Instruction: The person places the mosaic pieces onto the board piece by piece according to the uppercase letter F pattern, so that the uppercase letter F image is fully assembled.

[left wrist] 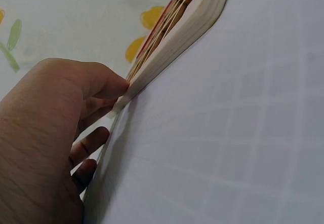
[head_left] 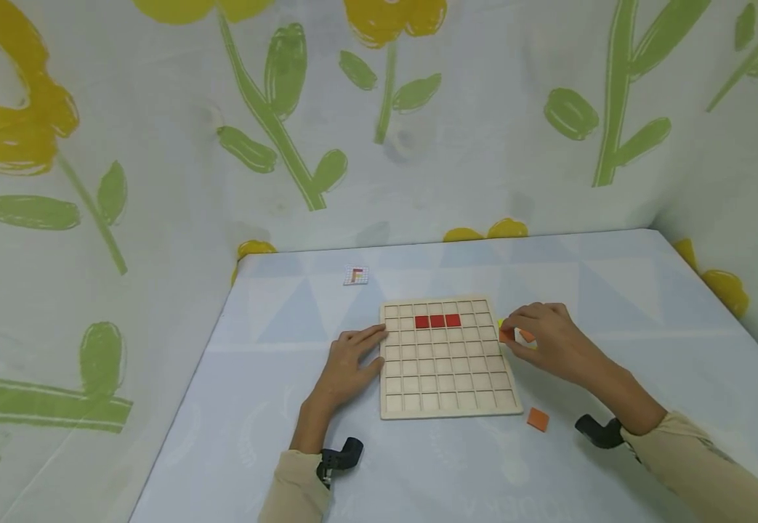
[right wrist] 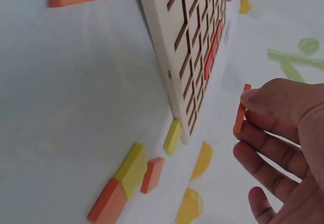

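Table [head_left: 431,465]: pale blue, triangle-patterned, under your grid board [head_left: 449,368].
Walls [head_left: 483,174]: white, yellow-flowered (green stems [head_left: 615,94] too), behind and at both sides.
Right hand [head_left: 545,341]: you pinch an orange tile [right wrist: 242,110] just beside the grid board's right edge.
Left hand [head_left: 348,367]: your fingers, loosely extended, touch its left edge.

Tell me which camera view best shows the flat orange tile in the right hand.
The right wrist view: there the flat orange tile appears largest, edge-on. The head view shows it small, partly covered by the right hand; the left wrist view doesn't show it.
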Tool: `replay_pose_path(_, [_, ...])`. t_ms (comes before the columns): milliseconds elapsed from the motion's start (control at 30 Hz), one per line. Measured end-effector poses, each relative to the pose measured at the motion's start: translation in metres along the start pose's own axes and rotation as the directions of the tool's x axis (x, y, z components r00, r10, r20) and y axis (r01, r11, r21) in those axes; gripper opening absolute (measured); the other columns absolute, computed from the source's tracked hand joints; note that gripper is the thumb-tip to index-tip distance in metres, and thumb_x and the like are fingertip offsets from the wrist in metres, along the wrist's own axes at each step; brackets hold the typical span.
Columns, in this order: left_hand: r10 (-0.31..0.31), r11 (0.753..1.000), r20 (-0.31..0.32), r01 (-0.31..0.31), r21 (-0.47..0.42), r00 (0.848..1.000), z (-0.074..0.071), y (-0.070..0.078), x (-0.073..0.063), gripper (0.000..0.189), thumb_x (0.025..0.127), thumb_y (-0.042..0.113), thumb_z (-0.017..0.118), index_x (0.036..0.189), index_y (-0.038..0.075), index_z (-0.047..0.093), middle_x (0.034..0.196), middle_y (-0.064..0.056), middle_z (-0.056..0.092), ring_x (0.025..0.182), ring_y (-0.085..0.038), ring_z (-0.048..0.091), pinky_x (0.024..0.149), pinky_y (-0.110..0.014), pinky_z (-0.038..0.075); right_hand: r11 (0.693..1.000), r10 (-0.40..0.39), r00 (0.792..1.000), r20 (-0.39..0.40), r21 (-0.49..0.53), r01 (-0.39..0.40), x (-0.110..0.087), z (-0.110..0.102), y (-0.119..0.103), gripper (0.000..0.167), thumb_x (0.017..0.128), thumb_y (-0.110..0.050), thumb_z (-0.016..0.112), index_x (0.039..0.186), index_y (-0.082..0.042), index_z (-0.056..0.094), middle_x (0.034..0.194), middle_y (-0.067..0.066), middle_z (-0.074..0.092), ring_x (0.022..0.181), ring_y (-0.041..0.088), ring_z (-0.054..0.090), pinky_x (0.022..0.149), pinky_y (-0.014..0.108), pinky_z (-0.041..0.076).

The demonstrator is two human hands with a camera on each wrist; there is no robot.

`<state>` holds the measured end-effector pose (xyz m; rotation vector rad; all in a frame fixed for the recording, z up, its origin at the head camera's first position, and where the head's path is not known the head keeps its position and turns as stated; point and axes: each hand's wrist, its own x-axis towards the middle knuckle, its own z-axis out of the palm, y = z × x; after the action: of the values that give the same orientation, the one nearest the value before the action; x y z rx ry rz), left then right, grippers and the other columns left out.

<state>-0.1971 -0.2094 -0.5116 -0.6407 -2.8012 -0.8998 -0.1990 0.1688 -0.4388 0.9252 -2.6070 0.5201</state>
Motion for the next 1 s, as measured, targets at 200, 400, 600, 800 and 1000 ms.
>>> replay_pose_path(200, [-0.003,1.000,0.001,0.003,-0.003,1.000,0.000,0.001,0.001,0.049,0.095,0.026,0.062,0.143,0.018,0.058,0.152,0.009,0.047,0.125,-0.024,0.045,0.096,-0.048,0.035,1.000,-0.006,0.999,0.039,0.011,0.006,0.014,0.004,-0.005,0.015,0.081,-0.010,0.082,0.091,-0.016,0.074,0.094,-0.003,0.069,0.093,0.021,0.062,0.087,0.050,0.036])
replay_pose_path(400, [-0.007,1.000,-0.001,0.007,0.017,1.000,0.001,0.002,0.005,0.049,0.096,0.029,0.060,0.144,0.021,0.057,0.152,0.011,0.046,0.127,-0.022,0.044,0.099,-0.047,0.034,0.999,-0.022,0.998,0.055,0.025,0.021,0.029,0.009,-0.008,0.017,0.080,-0.009,0.082,0.093,-0.015,0.074,0.097,-0.002,0.070,0.097,0.024,0.063,0.088,0.052,0.037])
replay_pose_path(600, [-0.022,0.999,-0.008,0.022,0.024,1.000,-0.001,0.003,0.001,0.049,0.094,0.026,0.062,0.142,0.018,0.059,0.150,0.009,0.049,0.125,-0.024,0.046,0.097,-0.048,0.035,0.997,-0.055,0.995,0.083,0.055,0.050,0.042,0.018,-0.016,0.015,0.082,-0.011,0.081,0.093,-0.016,0.074,0.098,-0.003,0.070,0.098,0.023,0.063,0.088,0.052,0.037])
replay_pose_path(800, [-0.015,1.000,-0.010,0.015,0.010,1.000,-0.002,0.005,-0.001,0.050,0.094,0.025,0.063,0.142,0.017,0.059,0.151,0.007,0.049,0.125,-0.025,0.046,0.097,-0.049,0.035,0.994,-0.078,0.994,0.081,0.077,0.071,0.051,0.025,-0.022,0.016,0.081,-0.010,0.082,0.094,-0.015,0.074,0.099,-0.003,0.070,0.098,0.022,0.063,0.088,0.050,0.037])
replay_pose_path(1000, [-0.015,0.999,-0.006,0.015,0.029,1.000,0.000,0.004,0.000,0.049,0.095,0.026,0.062,0.143,0.017,0.058,0.151,0.008,0.048,0.126,-0.024,0.045,0.099,-0.049,0.035,0.990,-0.127,0.989,0.071,0.070,0.122,0.060,0.036,-0.028,0.017,0.079,-0.011,0.084,0.091,-0.015,0.073,0.097,-0.002,0.070,0.094,0.021,0.063,0.084,0.049,0.039])
